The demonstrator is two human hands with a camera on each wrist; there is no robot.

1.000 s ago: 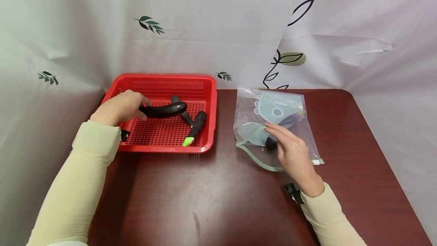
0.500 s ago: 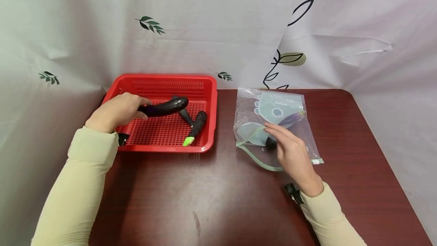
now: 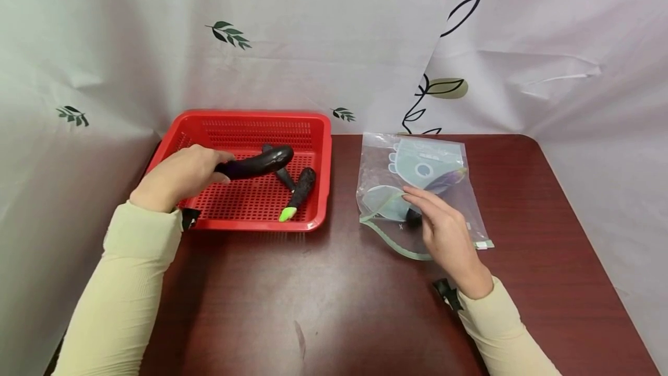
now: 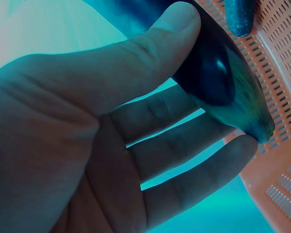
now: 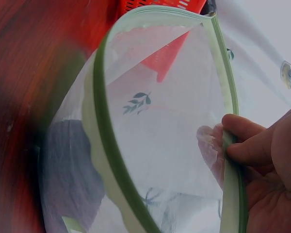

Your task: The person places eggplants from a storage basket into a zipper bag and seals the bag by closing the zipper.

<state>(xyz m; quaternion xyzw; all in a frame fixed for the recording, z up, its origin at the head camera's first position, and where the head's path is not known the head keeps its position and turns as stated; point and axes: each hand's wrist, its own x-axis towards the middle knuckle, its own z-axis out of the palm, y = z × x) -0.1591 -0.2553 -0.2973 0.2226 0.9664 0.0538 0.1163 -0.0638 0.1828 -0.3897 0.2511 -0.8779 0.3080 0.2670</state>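
Note:
My left hand point(image 3: 182, 176) holds a glossy dark eggplant point(image 3: 263, 162) over the red basket point(image 3: 250, 115), pinching one end. In the left wrist view the thumb lies across the eggplant point(image 4: 216, 73), near its greenish end. Two more dark eggplants lie in the basket; the front one point(image 3: 301, 190) has a bright green tip, and the other point(image 3: 285, 177) is partly hidden. On the right, my right hand point(image 3: 453, 239) pinches the green zip edge of a clear plastic zip bag point(image 3: 373, 152). The bag's mouth gapes in the right wrist view. Inside it lies a purplish eggplant point(image 3: 450, 181), partly behind my fingers.
Both the basket and the bag are on a dark red-brown table point(image 3: 334, 300). A white curtain point(image 3: 313, 45) with leaf prints hangs along the back and sides. The basket's raised walls surround the eggplants at the left.
The eggplant in my left hand has moved slightly right and up over the basket, its free end rising. My right hand keeps its hold on the bag's edge.

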